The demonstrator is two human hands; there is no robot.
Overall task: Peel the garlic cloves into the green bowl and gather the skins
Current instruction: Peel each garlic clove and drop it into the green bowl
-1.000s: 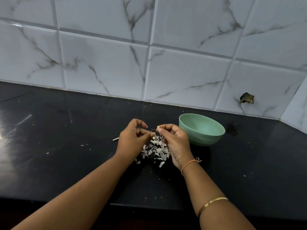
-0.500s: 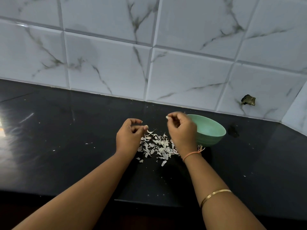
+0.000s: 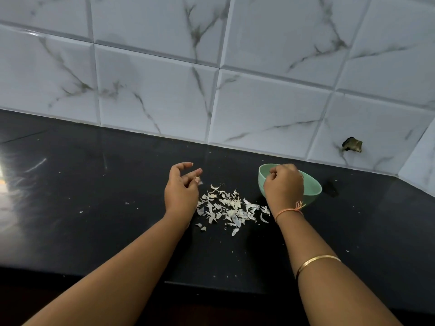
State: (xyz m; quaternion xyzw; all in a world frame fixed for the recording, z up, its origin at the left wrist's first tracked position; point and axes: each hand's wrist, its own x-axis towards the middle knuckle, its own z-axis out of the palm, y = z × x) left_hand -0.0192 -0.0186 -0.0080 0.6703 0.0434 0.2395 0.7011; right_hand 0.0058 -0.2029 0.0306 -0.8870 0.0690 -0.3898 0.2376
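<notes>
The green bowl (image 3: pixel 314 188) stands on the black counter, right of centre. My right hand (image 3: pixel 283 184) hovers over the bowl's left rim with its back to me and its fingers curled downward. What they hold is hidden. A loose pile of white garlic skins (image 3: pixel 227 208) lies on the counter between my two hands. My left hand (image 3: pixel 181 191) hangs just left of the pile, fingers loosely curled and parted, with a small scrap of skin at the fingertips.
The black counter (image 3: pixel 94 208) runs back to a white marble-tiled wall (image 3: pixel 259 109) close behind the bowl. The wall turns a corner at far right. A dark fitting (image 3: pixel 352 145) sticks out of the tiles. Tiny skin flecks dot the counter.
My right hand carried the peeled clove from the middle rightward and now hangs over the bowl. My left hand's pinch has loosened above the pile of skins.
</notes>
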